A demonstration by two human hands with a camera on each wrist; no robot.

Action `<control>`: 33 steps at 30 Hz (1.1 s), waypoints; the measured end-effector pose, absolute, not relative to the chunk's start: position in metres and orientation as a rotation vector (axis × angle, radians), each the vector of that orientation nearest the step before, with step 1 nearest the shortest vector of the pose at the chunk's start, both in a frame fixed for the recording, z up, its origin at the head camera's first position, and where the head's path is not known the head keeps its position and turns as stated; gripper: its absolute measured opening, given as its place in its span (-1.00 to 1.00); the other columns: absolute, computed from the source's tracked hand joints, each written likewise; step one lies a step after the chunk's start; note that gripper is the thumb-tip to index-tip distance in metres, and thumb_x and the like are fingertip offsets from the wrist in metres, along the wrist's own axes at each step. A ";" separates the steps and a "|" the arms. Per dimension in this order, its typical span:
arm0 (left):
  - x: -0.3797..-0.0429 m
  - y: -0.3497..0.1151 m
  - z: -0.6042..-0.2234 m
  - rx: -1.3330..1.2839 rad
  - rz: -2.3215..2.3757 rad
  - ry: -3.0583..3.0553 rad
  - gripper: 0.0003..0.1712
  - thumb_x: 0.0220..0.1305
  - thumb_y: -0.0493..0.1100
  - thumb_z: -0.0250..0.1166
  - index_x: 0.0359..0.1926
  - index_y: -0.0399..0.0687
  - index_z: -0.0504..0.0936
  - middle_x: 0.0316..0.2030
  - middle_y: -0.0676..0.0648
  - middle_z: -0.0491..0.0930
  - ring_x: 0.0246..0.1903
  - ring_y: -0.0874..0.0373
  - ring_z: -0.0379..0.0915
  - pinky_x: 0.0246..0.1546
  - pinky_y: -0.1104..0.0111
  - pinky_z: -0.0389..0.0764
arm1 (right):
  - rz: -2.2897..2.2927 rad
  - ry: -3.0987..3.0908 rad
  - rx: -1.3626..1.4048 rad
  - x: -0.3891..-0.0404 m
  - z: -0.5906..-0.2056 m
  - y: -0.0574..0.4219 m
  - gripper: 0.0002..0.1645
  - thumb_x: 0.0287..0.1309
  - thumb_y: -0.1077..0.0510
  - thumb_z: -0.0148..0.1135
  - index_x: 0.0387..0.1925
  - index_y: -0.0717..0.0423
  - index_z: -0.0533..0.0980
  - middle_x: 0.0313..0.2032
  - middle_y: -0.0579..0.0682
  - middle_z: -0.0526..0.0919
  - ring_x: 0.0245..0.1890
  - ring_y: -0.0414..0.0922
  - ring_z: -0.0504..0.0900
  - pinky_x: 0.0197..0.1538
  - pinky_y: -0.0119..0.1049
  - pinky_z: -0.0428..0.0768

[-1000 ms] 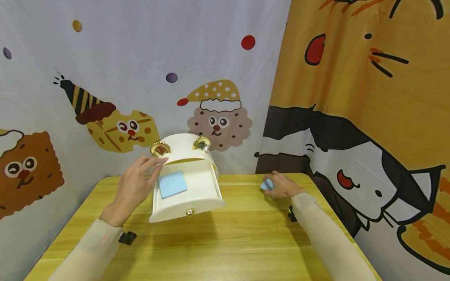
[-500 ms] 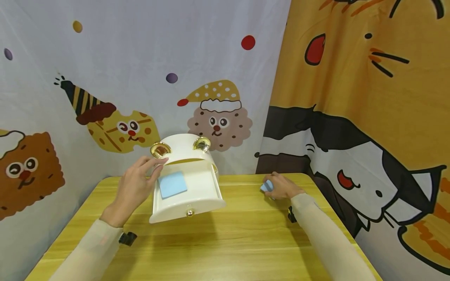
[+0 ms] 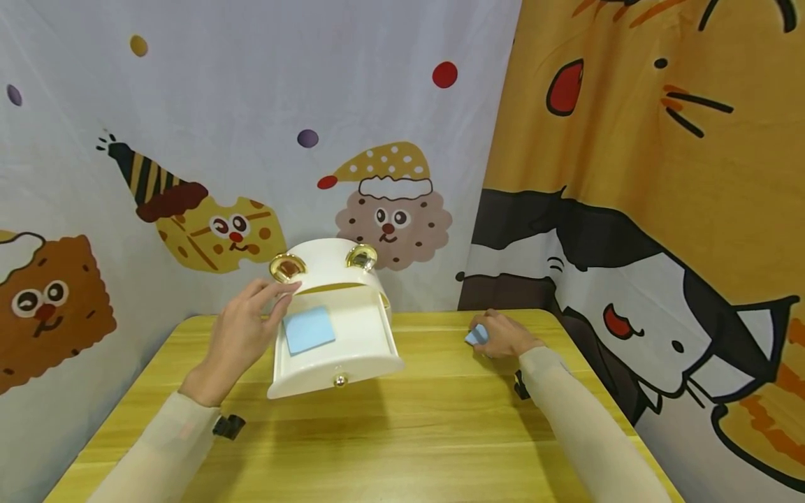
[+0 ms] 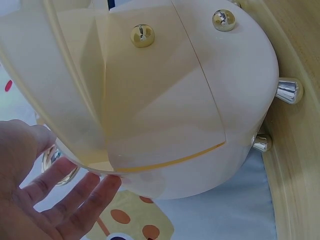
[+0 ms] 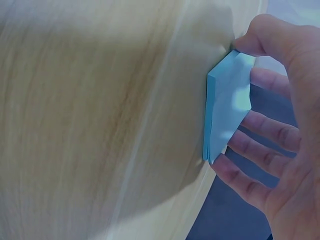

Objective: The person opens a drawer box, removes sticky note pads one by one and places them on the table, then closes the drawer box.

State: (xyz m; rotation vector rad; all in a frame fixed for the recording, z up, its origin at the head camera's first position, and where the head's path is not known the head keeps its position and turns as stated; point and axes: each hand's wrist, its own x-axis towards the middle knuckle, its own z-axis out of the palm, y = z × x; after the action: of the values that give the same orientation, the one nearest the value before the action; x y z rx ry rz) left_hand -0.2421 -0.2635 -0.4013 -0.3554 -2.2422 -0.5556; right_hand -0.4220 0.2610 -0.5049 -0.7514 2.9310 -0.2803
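Hardly anything differs across the last second: both hands keep their places, and the drawer (image 3: 358,325) stays pulled out of the white case (image 3: 333,258) with a light-blue pad (image 3: 308,332) lying in its left part. That steadiness suggests a pause in the handling, with one pad inside and another outside. The left hand (image 3: 242,325) touches the case's left front edge, just below one gold ear (image 3: 287,267); its fingertips rest along the rim rather than wrapping it. The right hand (image 3: 503,334) pinches a second blue pad (image 5: 230,105) by its edges, thumb at one corner and fingers along the far side, near the back right of the desk (image 3: 440,433), well apart from the drawer. Whether that pad touches the wood, I cannot tell.
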 end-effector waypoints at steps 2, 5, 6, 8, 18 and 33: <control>-0.242 -0.263 -0.401 -0.353 -0.554 -2.246 -0.62 0.58 -0.30 0.54 0.31 0.07 0.89 -0.10 -0.09 0.73 -0.57 0.30 0.18 -0.63 0.38 0.31 | -0.275 2.934 -0.750 -0.421 -0.505 0.261 -0.48 0.44 -0.05 0.64 0.34 -0.08 0.74 0.30 0.26 0.69 -0.06 0.01 0.69 -0.03 -0.04 0.79; -0.242 -0.264 -0.401 -0.349 -0.554 -2.251 -0.61 0.58 -0.30 0.54 0.32 0.08 0.89 -0.09 -0.08 0.73 -0.58 0.31 0.17 -0.64 0.38 0.31 | -0.249 2.943 -0.742 -0.421 -0.506 0.260 -0.49 0.45 -0.07 0.63 0.34 -0.13 0.75 0.34 0.23 0.70 -0.02 0.01 0.71 0.01 0.01 0.80; -0.242 -0.264 -0.401 -0.349 -0.554 -2.252 -0.61 0.58 -0.30 0.54 0.32 0.08 0.89 -0.09 -0.08 0.73 -0.58 0.31 0.17 -0.64 0.38 0.30 | -0.237 2.947 -0.740 -0.422 -0.506 0.260 -0.50 0.46 -0.08 0.62 0.34 -0.14 0.75 0.35 0.23 0.71 0.01 0.01 0.71 0.03 0.03 0.80; -0.242 -0.264 -0.401 -0.350 -0.554 -2.250 -0.61 0.58 -0.30 0.54 0.32 0.09 0.89 -0.09 -0.08 0.72 -0.58 0.32 0.16 -0.64 0.38 0.30 | -0.220 2.951 -0.732 -0.422 -0.507 0.260 -0.50 0.47 -0.10 0.60 0.35 -0.18 0.76 0.39 0.21 0.71 0.05 0.03 0.73 0.06 0.06 0.80; -0.242 -0.263 -0.403 -0.339 -0.555 -2.254 -0.62 0.59 -0.28 0.54 0.32 0.11 0.89 -0.08 -0.07 0.72 -0.58 0.31 0.18 -0.65 0.38 0.29 | -0.211 2.948 -0.720 -0.423 -0.510 0.261 -0.49 0.47 -0.10 0.58 0.38 -0.22 0.77 0.41 0.17 0.71 0.03 0.00 0.73 -0.02 0.02 0.76; -0.243 -0.264 -0.403 -0.345 -0.544 -2.256 -0.63 0.62 -0.26 0.52 0.32 0.11 0.88 -0.09 -0.08 0.73 -0.59 0.31 0.16 -0.66 0.38 0.28 | -0.199 2.955 -0.754 -0.425 -0.510 0.262 -0.47 0.45 -0.11 0.62 0.38 -0.21 0.77 0.37 0.12 0.76 0.05 -0.03 0.73 0.04 0.04 0.78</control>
State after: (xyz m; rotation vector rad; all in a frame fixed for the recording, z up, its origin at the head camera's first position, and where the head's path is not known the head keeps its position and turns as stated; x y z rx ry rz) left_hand -0.2427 -0.2643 -0.4028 -0.3451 -2.2555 -0.5442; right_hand -0.4252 0.2621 -0.5104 -0.7543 2.9553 -0.1986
